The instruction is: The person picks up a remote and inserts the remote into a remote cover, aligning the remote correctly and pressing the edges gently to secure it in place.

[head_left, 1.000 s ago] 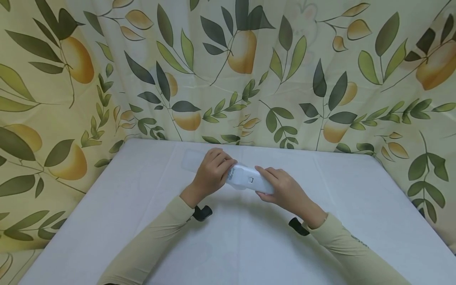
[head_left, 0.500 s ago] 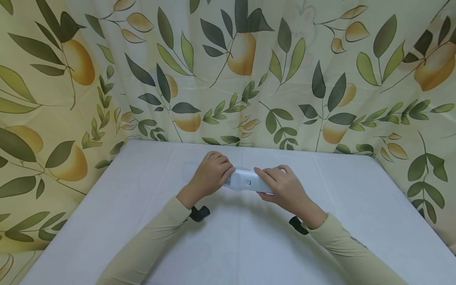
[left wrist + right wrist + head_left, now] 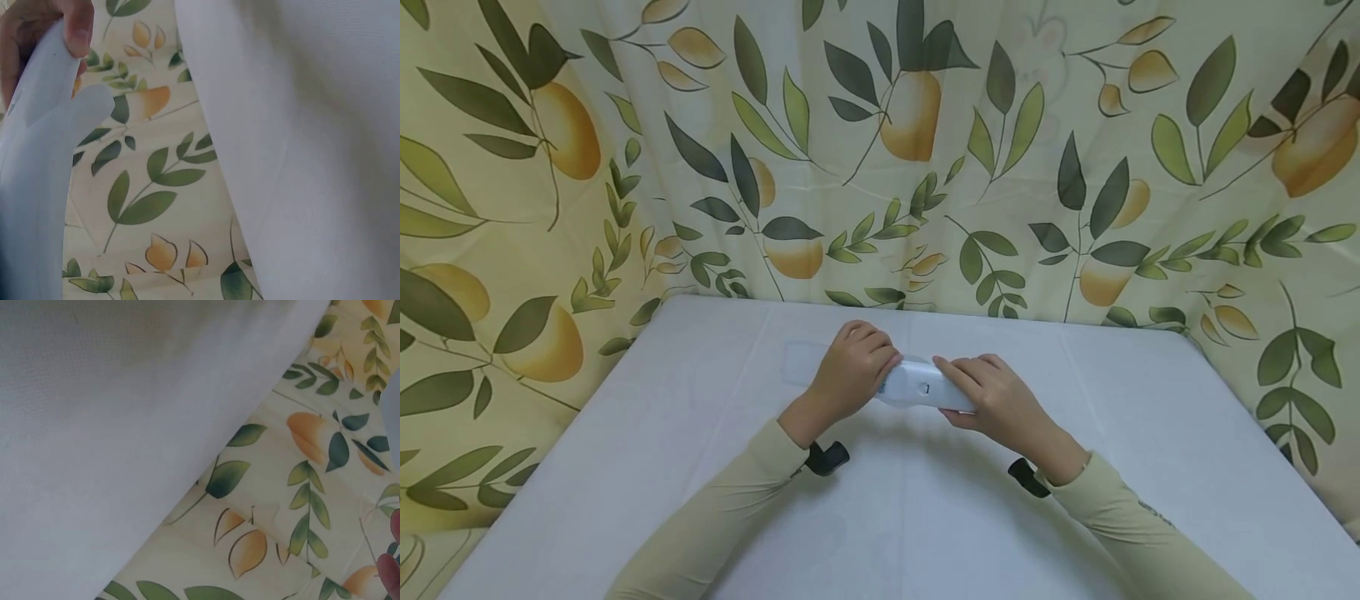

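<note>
A long white device (image 3: 917, 383) with a small square slot in its face is held level above the table in the head view. My left hand (image 3: 852, 371) grips its left part, fingers curled over the top. On the device's other end is my right hand (image 3: 996, 396), thumb below and fingers above. A pale translucent flat piece (image 3: 803, 362) sticks out left of my left hand; how it joins is hidden. The left wrist view shows the device's smooth body (image 3: 34, 162), a rounded tab (image 3: 90, 112) on its side, and fingers at its far end.
A white cloth covers the table (image 3: 887, 517). Behind it and at both sides hangs a curtain (image 3: 880, 167) printed with leaves and fruit. Black wrist-camera mounts (image 3: 827, 458) sit under both wrists, below the sleeve cuffs.
Both hands keep their hold on the white device. My left hand dipped slightly left, then came back right. The device now lies a little lower and more level than a second ago.
</note>
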{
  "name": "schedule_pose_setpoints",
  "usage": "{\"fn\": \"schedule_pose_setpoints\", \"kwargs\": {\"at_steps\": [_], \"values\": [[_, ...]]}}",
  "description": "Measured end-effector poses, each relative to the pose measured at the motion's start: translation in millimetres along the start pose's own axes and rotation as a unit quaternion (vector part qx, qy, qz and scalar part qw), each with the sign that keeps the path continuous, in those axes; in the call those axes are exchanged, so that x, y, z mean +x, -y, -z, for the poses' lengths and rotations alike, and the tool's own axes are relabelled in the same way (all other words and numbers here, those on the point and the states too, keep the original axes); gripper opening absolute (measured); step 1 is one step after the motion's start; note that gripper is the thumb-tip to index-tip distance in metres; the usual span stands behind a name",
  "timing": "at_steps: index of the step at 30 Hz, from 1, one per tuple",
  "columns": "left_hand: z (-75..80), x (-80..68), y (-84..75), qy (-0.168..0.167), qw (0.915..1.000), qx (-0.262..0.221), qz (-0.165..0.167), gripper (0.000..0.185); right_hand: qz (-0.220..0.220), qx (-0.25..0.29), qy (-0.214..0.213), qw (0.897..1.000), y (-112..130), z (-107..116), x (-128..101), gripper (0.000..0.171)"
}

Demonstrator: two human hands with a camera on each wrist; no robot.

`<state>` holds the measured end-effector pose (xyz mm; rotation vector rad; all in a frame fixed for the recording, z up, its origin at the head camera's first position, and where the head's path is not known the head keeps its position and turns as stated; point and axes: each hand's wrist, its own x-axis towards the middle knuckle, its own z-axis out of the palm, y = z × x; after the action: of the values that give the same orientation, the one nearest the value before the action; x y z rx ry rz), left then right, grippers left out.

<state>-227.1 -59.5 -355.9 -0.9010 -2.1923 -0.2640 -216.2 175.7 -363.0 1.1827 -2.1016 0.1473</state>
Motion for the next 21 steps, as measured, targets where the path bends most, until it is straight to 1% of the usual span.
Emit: {"fn": "schedule_pose_setpoints", "kwargs": {"at_steps": [5, 11, 17, 19, 21], "values": [[-1.6, 2.3, -4.3, -0.019, 0.9992, 0.03, -0.017, 0.012, -0.004, 0.011, 0.007, 1.0, 1, 1, 1, 0.074], [-2.7, 4.6, -10.8, -0.033, 0.9955, 0.078, -0.042, 0.012, -0.016, 0.012, 0.009, 1.0, 4, 0, 2, 0.072], [-2.3, 2.8, -12.8, -0.052, 0.9886, 0.128, -0.06, 0.012, -0.012, -0.022, 0.006, 1.0, 4, 0, 2, 0.073], [-2.0, 1.2, -11.7, -0.052, 0.986, 0.147, -0.06, 0.013, -0.013, -0.04, 0.008, 0.999, 4, 0, 1, 0.074], [-1.0, -0.8, -10.2, -0.046, 0.9853, 0.155, -0.055, 0.015, -0.013, -0.058, 0.009, 0.998, 3, 0, 1, 0.074]]}}
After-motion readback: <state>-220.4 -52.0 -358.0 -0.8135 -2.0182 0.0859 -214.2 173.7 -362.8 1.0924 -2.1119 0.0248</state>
